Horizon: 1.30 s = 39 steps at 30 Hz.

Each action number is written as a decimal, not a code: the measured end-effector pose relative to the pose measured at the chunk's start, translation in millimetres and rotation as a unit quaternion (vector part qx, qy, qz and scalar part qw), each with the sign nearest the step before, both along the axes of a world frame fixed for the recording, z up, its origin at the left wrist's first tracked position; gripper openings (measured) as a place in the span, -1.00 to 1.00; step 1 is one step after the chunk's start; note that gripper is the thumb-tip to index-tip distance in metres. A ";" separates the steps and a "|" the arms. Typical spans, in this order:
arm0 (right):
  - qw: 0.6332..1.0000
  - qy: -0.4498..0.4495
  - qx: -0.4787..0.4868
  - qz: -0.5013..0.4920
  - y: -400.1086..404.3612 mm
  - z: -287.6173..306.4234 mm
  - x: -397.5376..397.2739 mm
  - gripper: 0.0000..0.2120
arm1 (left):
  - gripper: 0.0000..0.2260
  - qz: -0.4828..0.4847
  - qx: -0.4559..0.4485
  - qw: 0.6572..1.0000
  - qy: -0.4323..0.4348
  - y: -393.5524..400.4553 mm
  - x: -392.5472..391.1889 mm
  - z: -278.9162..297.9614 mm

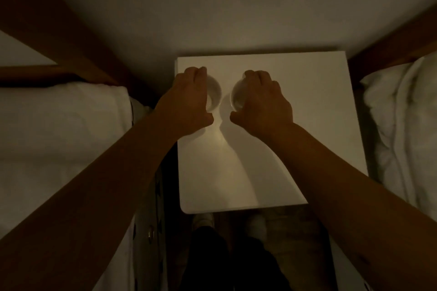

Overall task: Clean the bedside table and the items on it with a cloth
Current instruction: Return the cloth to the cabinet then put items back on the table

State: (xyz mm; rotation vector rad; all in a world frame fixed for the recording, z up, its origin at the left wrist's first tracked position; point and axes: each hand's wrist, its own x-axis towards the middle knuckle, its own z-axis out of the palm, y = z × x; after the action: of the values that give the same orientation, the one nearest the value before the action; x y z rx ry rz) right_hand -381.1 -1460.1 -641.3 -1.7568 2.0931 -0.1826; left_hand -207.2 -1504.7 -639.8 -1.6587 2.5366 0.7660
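The room is dim. A white square bedside table (295, 125) stands against the wall between two beds. Two white cups stand upright side by side on its far left part. My left hand (186, 99) wraps around the left cup (214, 92) from its left side. My right hand (262, 99) wraps around the right cup (236, 98) from its right side. Both cups look empty inside. No cloth shows anywhere in view.
A bed with white linen (59, 137) lies left of the table, another with a rumpled white duvet (406, 125) on the right. Dark wooden headboards (59, 30) meet the wall. My feet in light shoes (203, 220) stand on the floor before the table's front edge.
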 end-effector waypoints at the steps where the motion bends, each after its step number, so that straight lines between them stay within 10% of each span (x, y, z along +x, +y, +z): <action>1: 1.000 -0.001 -0.006 0.003 -5.4 -1.7 -0.6 -0.15 | -0.10 -0.009 -0.012 1.000 0.006 -4.3 0.4 -0.8; 29: 0.998 -0.059 0.026 0.018 -34.0 -8.2 -9.5 0.10 | 0.05 -0.017 -0.054 0.997 -0.043 -16.1 0.9 -15.9; 39: 0.995 -0.030 -0.053 0.084 -31.8 35.4 21.4 -0.19 | -0.28 0.175 -0.084 0.980 0.047 22.0 41.7 20.7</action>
State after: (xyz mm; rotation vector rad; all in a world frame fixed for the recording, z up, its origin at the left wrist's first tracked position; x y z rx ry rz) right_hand -359.7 -1491.9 -605.9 -1.9546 1.9137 -0.2999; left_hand -165.5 -1482.7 -619.1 -2.2153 2.4582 0.6745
